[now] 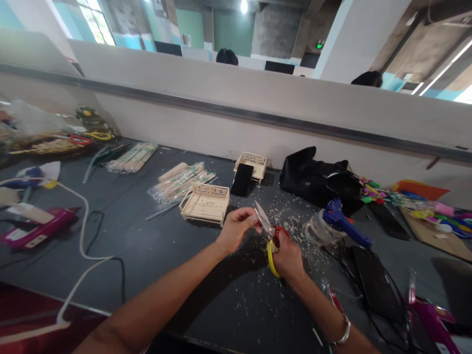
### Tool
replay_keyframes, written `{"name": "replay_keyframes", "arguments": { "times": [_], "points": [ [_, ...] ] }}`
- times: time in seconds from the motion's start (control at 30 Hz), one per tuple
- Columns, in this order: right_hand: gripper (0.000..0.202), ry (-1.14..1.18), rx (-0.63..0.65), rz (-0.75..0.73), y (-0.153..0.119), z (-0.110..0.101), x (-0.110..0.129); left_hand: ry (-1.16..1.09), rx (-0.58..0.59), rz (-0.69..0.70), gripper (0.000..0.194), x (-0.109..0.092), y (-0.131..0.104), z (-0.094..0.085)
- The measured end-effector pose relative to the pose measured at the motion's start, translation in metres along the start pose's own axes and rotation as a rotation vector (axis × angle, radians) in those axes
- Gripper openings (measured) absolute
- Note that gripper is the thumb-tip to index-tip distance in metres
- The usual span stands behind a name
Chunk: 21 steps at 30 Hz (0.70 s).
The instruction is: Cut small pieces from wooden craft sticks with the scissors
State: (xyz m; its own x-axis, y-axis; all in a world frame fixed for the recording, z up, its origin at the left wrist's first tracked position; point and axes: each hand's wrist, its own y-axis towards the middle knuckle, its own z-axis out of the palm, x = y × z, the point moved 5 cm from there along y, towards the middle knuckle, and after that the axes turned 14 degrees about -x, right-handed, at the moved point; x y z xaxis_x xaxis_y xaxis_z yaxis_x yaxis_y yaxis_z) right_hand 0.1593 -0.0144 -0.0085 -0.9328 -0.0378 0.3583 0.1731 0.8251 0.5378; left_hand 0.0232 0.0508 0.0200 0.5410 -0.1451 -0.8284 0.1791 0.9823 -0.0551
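Note:
My right hand (pixel 288 256) is wrapped round the red and yellow handles of a pair of scissors (pixel 264 219), whose blades point up and to the left. Close to the blades, the fingers of my left hand (pixel 238 227) are pinched together; whatever they hold is too small to make out. Just behind my left hand sits a small wooden stick model (pixel 205 204) shaped like a bench. A second such model (pixel 258 164) stands near the partition, with a black phone (pixel 242 180) leaning on it. Pale wood scraps (pixel 283 219) are scattered around my hands.
Bagged sticks (pixel 180 182) lie behind the first model. A black bag (pixel 317 174), a blue glue gun (pixel 342 223) on a plastic tub and a dark phone (pixel 376 278) are at right. At left are a magenta tool (pixel 40 227) and a white cable (pixel 85 221).

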Motion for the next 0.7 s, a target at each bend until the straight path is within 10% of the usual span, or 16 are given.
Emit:
{"name": "replay_keyframes", "arguments": {
  "times": [0.7],
  "points": [
    [0.017, 0.208, 0.059, 0.167, 0.003, 0.001, -0.008, -0.031, 0.014, -0.04, 0.026, -0.001, 0.004, -0.003]
  ]
}}
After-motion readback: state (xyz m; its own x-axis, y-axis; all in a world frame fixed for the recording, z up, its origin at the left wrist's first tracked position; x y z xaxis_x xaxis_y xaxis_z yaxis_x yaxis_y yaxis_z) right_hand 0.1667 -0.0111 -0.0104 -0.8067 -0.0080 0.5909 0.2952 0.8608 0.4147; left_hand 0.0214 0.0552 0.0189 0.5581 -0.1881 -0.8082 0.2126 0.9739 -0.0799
